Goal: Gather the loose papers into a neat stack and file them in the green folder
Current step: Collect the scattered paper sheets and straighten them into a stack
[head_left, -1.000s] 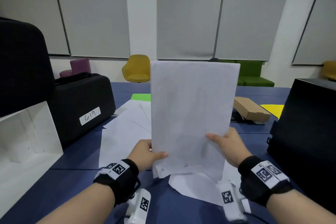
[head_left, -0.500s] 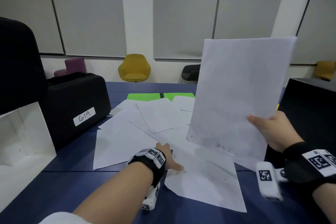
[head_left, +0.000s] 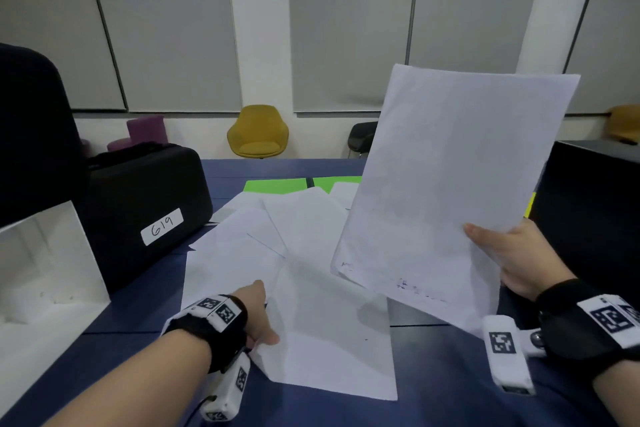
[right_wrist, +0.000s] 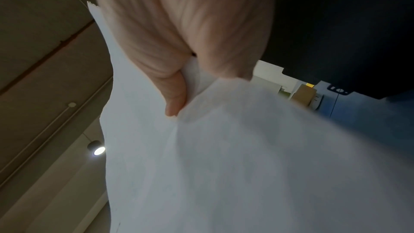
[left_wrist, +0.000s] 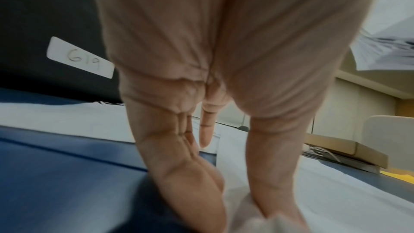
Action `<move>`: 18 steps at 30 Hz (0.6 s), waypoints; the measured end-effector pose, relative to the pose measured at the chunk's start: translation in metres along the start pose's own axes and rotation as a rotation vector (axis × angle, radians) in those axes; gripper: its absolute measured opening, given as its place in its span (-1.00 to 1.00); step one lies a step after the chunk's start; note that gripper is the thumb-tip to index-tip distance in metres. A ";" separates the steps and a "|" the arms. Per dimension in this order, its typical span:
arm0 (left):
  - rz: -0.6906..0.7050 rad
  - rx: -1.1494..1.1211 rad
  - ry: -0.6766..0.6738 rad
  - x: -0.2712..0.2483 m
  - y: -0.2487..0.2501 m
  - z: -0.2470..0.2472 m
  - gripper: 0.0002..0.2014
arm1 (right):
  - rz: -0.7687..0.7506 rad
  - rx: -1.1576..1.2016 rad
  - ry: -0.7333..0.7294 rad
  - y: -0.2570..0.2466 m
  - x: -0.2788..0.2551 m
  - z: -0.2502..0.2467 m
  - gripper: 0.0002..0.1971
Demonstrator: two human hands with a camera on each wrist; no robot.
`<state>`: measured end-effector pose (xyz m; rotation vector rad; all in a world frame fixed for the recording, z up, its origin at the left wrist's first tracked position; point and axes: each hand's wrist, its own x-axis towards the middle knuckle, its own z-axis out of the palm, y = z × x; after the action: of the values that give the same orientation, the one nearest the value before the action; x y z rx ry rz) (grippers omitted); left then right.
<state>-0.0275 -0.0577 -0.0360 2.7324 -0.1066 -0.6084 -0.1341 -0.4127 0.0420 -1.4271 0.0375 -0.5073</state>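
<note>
In the head view the right hand (head_left: 512, 260) grips a gathered sheaf (head_left: 446, 191) upright at the right of frame, while the left hand (head_left: 258, 315) pinches the nearest loose sheet (head_left: 332, 340) at lower centre; the green folder (head_left: 277, 185) lies beyond the spread papers, mid-frame. The left wrist view shows fingers (left_wrist: 190, 174) and thumb closing on that sheet's crumpled corner. The right wrist view shows the thumb (right_wrist: 174, 93) clamping the sheaf. Best to lift the sheet by its edge, not bunch it.

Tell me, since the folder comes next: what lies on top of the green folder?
Loose white sheets overlap the green folder's near edge; its right part is hidden behind the stack held by the right hand.
</note>
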 end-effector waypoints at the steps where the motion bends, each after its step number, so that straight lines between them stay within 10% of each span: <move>1: -0.018 -0.043 -0.005 0.000 -0.007 -0.001 -0.38 | -0.003 0.011 -0.003 0.003 0.002 0.000 -0.64; 5: -0.075 -0.230 0.005 0.002 -0.035 -0.001 -0.45 | -0.013 0.005 -0.032 0.009 0.001 0.001 -0.55; 10: -0.116 -0.372 0.077 0.005 -0.042 0.002 -0.58 | -0.034 0.000 -0.035 0.018 0.002 0.004 0.02; 15: -0.154 -0.273 0.046 0.010 -0.026 -0.002 -0.68 | -0.009 -0.057 -0.030 0.021 0.007 0.009 -0.44; 18: -0.193 -0.103 0.052 0.019 -0.010 -0.009 -0.27 | 0.007 -0.138 -0.035 0.019 0.012 0.009 -0.74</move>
<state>-0.0065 -0.0482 -0.0395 2.6746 0.1978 -0.5764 -0.1142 -0.4077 0.0286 -1.5698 0.0504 -0.4811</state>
